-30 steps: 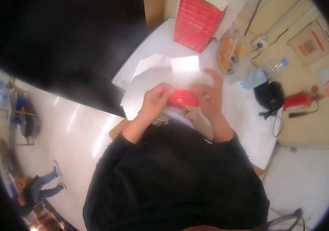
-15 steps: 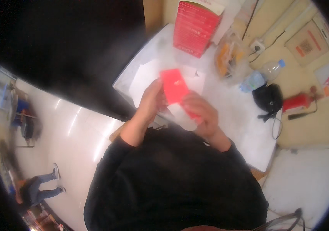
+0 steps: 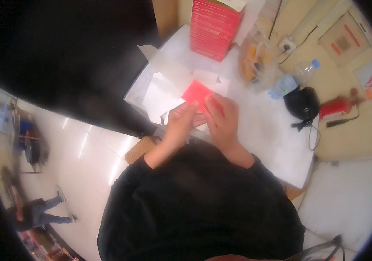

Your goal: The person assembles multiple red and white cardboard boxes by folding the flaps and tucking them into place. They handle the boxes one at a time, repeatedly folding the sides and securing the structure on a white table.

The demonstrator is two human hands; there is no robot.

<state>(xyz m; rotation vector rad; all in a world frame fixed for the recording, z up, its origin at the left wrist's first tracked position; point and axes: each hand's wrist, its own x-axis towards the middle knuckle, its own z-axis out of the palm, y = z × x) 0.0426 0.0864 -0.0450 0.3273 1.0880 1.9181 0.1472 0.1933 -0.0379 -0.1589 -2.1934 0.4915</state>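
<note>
Red flat piece (image 3: 196, 91) gripped in both hands (image 3: 180, 125) (image 3: 224, 122), far end projecting beyond them.

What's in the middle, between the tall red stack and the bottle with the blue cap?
A see-through plastic bag with something yellow-orange inside sits between the red stack and the bottle; the head view shows it.

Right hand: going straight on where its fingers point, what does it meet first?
The right hand would likely meet the red card first, which it already touches; beyond seems to lie white paper, depth unclear.
</note>
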